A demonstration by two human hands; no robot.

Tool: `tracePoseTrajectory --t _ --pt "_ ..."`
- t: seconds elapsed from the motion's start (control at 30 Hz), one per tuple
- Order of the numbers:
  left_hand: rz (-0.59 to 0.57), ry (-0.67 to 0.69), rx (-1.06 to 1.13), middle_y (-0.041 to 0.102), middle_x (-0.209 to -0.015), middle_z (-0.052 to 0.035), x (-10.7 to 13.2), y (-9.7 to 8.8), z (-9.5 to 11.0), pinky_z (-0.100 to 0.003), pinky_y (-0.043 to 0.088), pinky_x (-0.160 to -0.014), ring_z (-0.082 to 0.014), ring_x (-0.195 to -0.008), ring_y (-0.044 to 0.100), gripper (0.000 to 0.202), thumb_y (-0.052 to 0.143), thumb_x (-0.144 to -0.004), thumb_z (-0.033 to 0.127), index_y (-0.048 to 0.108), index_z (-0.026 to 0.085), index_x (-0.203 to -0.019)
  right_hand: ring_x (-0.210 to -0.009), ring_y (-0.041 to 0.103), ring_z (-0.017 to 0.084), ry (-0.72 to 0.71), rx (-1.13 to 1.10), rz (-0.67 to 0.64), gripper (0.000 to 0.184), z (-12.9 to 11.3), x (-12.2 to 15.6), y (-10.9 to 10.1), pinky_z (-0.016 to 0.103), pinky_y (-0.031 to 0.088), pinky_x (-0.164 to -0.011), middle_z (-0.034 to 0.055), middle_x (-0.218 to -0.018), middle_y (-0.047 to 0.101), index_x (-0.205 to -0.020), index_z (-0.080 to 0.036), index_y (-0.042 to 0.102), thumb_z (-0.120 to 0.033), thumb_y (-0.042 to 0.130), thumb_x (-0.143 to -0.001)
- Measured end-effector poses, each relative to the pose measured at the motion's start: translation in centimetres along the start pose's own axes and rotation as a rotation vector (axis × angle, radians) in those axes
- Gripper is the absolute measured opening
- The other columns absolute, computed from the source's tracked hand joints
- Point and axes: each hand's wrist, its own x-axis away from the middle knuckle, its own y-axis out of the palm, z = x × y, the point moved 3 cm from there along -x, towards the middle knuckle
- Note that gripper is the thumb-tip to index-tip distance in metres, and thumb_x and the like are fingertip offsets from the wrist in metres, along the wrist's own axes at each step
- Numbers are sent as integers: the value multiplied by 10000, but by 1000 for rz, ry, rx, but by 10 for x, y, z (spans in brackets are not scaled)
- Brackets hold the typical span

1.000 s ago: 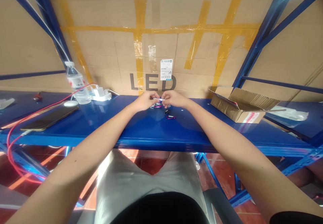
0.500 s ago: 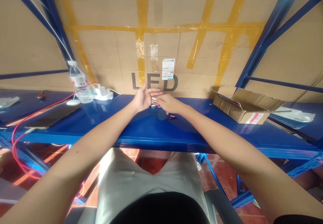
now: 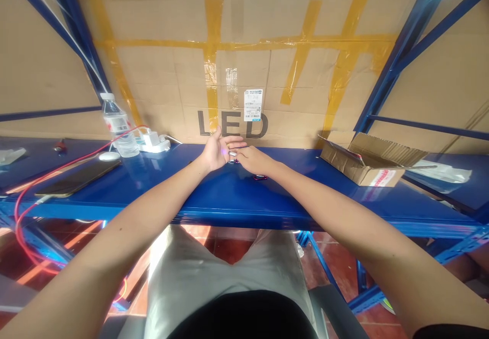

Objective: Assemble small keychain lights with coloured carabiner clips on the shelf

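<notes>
My left hand [image 3: 217,150] is open, palm turned up and fingers stretched to the right above the blue tabletop. A small violet spot of light shows on its palm. My right hand [image 3: 252,159] is closed on a small silver flashlight [image 3: 232,153], whose end points at the left palm. Just under the hands lie small shiny metal pieces [image 3: 234,161], partly hidden and too small to make out. A dark reddish carabiner [image 3: 260,177] rests on the table below my right hand.
An opened cardboard box [image 3: 376,168] stands at the right. On the left are a water bottle [image 3: 120,130], a white power strip [image 3: 155,144], a phone [image 3: 78,178] and a red cable [image 3: 72,160]. A large cardboard sheet [image 3: 160,89] forms the back.
A violet light spot has appeared on my left palm. My right hand has shifted slightly, tilting the flashlight toward that palm. The left hand stays spread.
</notes>
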Motion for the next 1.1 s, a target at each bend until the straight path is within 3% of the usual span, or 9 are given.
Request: tracePoseTrajectory --t 0.17,0.37,0.5,0.7,0.87,1.1 --pt "-17 -42 37 741 -1180 -226 1 1 -1 -385 564 -670 -285 -863 721 963 166 -886 877 721 124 -1116 -1184 650 251 -52 -4 -16 383 -3 0 3 357 466 -1036 118 -1295 716 -1225 -170 736 -241 394 -1066" --pt "-25 -60 81 756 -1116 -217 0 0 -2 -359 556 -681 -267 -854 720 916 205 -913 850 737 121 -1070 -1186 655 261 18 5 -10 373 -5 1 1 358 463 -1052 115 -1293 724 -1200 -165 757 -235 424 -1045" --pt "-22 -52 37 757 -1085 -214 0 0 -2 -365 558 -689 -281 -890 724 951 180 -895 874 744 128 -1065 -1183 661 262 12 -8 -3 357 -7 2 0 358 475 -1039 100 -1291 727 -1192 -188 762 -246 443 -1041" --pt "-40 -59 106 765 -938 -187 -2 0 -5 -388 554 -671 -262 -767 703 900 257 -901 860 765 130 -1040 -1184 658 285 37 34 -20 343 -2 1 1 377 481 -1020 115 -1269 731 -1154 -183 762 -246 445 -1040" --pt "-38 -70 111 758 -913 -181 -3 0 -7 -378 542 -643 -227 -683 660 920 232 -897 867 761 124 -1017 -1200 656 279 49 -36 -22 366 3 -2 3 391 476 -1035 99 -1308 720 -1166 -200 752 -264 409 -1057" --pt "-48 -77 67 755 -916 -179 -2 1 -8 -380 541 -676 -220 -688 652 924 213 -890 876 757 135 -981 -1213 655 264 64 -56 -12 300 7 -4 7 363 476 -1053 89 -1330 713 -1181 -214 750 -284 494 -1041"
